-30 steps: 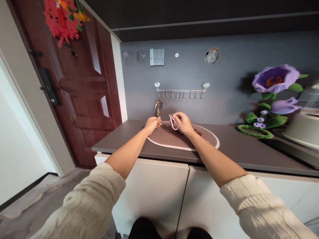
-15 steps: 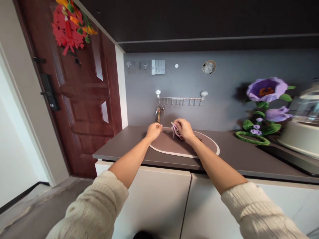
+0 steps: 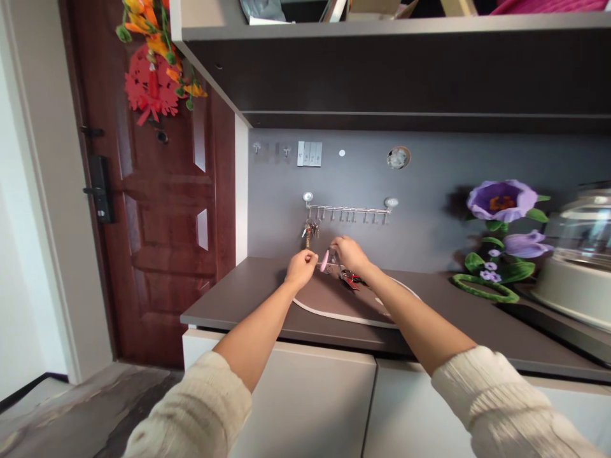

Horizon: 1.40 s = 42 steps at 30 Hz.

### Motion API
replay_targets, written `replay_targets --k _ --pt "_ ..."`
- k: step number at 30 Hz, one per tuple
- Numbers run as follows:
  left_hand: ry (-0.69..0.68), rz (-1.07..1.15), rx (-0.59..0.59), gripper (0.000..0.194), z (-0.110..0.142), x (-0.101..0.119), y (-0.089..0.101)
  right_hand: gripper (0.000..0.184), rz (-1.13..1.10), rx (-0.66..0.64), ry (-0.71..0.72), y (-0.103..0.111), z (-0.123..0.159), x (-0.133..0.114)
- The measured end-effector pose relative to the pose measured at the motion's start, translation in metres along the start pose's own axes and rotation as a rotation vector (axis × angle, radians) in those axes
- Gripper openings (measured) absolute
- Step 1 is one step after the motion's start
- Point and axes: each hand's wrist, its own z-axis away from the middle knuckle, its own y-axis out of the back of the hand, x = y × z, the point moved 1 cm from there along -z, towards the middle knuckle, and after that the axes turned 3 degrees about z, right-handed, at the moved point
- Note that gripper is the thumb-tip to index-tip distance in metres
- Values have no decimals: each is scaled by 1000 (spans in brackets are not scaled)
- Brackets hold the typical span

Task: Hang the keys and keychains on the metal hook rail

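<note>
My right hand (image 3: 351, 254) is closed, holding a bunch of keys with a pink tag (image 3: 325, 261) that hangs below its fingertips, over the mat. To its left my left hand (image 3: 301, 268) is closed with thumb and finger pinched; what is between them, if anything, I cannot make out. Just above that hand a strap-like key fob (image 3: 308, 240) hangs with several keys from the left end of a hook rail (image 3: 351, 209). On the oval brown mat (image 3: 329, 304), under my right hand, lies a red and black item (image 3: 351, 280), partly covered.
The mat rests on a dark counter (image 3: 267, 286) against a grey wall. Purple artificial flowers (image 3: 502, 202) and a clear-topped appliance (image 3: 573, 254) stand at the right. A dark shelf (image 3: 382, 76) overhangs the counter. A red-brown door (image 3: 167, 191) is on the left.
The view has tilted upward, showing things on the shelf. In my right hand the pink tag has turned and now hangs down narrow. More of the red and black item shows.
</note>
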Motion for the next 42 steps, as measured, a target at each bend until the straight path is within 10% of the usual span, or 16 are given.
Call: replay_targets --k 9,19,30,42 --pt "-262 -196 -150 68 13 18 2 24 148 -103 62 11 -10 -15" --pt "-318 -322 -182 28 16 22 2 24 -12 -65 -13 10 -9 -13" --pt "-29 -51 140 28 0 6 6 15 -260 6 -96 10 1 7" --pt "133 -40 24 23 -5 -12 -5 16 -638 27 -173 5 -16 16"
